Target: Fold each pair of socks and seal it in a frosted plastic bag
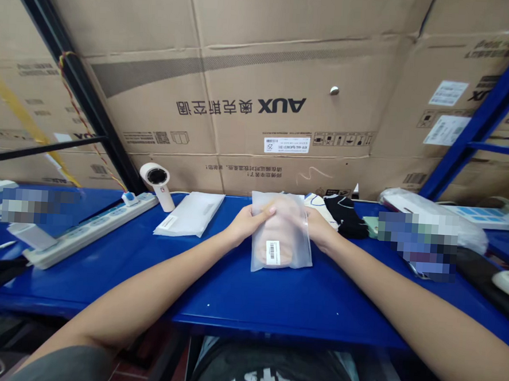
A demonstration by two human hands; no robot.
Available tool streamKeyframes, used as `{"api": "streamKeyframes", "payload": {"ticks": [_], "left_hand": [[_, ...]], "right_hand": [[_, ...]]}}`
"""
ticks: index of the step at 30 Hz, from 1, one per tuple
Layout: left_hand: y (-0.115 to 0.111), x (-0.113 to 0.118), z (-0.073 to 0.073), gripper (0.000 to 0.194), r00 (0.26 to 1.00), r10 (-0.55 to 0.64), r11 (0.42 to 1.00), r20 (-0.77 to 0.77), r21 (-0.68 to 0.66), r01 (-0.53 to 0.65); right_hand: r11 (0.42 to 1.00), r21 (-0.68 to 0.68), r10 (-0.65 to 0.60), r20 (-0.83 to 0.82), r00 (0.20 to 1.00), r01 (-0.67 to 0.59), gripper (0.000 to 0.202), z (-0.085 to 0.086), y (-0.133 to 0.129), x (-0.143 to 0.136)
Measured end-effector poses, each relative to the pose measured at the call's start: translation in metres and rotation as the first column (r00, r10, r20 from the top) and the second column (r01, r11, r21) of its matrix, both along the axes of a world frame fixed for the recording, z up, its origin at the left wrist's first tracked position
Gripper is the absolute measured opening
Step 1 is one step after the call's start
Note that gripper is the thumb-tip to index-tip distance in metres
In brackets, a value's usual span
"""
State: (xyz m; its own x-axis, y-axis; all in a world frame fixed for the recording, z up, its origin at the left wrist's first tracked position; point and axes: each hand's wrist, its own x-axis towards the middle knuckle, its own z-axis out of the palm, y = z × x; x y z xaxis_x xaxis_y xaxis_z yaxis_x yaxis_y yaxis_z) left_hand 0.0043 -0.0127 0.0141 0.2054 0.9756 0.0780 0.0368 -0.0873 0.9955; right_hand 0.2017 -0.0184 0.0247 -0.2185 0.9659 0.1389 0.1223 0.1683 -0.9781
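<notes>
A frosted plastic bag (282, 238) with a white barcode label and something pinkish-beige inside stands near the middle of the blue table. My left hand (249, 220) grips the bag's left side, thumb on its front and the other fingers behind. At the upper right edge, my right hand (315, 223) is partly behind or inside the bag. Its fingers show only faintly through the film, so their exact hold is unclear. White and black folded fabric (345, 215) lies just behind my right hand.
To the left are a stack of frosted bags (190, 214), a handheld fan (157, 184) and a long power strip (92, 229). A plastic-wrapped bundle (434, 216) lies right. Cardboard (244, 69) walls the back; a blue metal post (483, 112) rises at right.
</notes>
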Motion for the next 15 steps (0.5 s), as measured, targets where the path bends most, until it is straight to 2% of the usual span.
{"api": "streamKeyframes", "payload": {"ticks": [3,6,8,11,13,15], "left_hand": [[0.004,-0.002,0.003,0.051,0.995,0.046,0.999,0.086,-0.019,-0.045],[0.012,-0.007,0.005,0.039,0.969,0.102,0.994,0.225,-0.055,-0.092],[0.020,-0.014,0.010,0.029,0.933,0.169,0.985,0.317,-0.074,-0.154],[0.035,-0.036,0.026,0.021,0.861,0.331,0.943,0.386,-0.110,-0.314],[0.044,-0.059,0.041,0.019,0.845,0.411,0.909,0.342,-0.086,-0.408],[0.051,-0.085,0.054,0.019,0.843,0.483,0.868,0.238,-0.003,-0.497]], "right_hand": [[0.996,0.012,-0.088,-0.099,0.991,0.090,0.037,-0.001,0.003,-0.003],[0.989,0.008,-0.140,-0.276,0.951,0.147,0.037,-0.005,0.008,-0.005],[0.981,-0.019,-0.181,-0.443,0.878,0.193,0.040,-0.005,0.012,-0.004],[0.953,-0.046,-0.256,-0.654,0.712,0.300,0.037,0.000,0.021,0.002],[0.932,-0.030,-0.267,-0.733,0.626,0.362,0.030,0.006,0.027,0.010],[0.915,-0.023,-0.274,-0.767,0.580,0.402,0.023,0.014,0.033,0.019]]}}
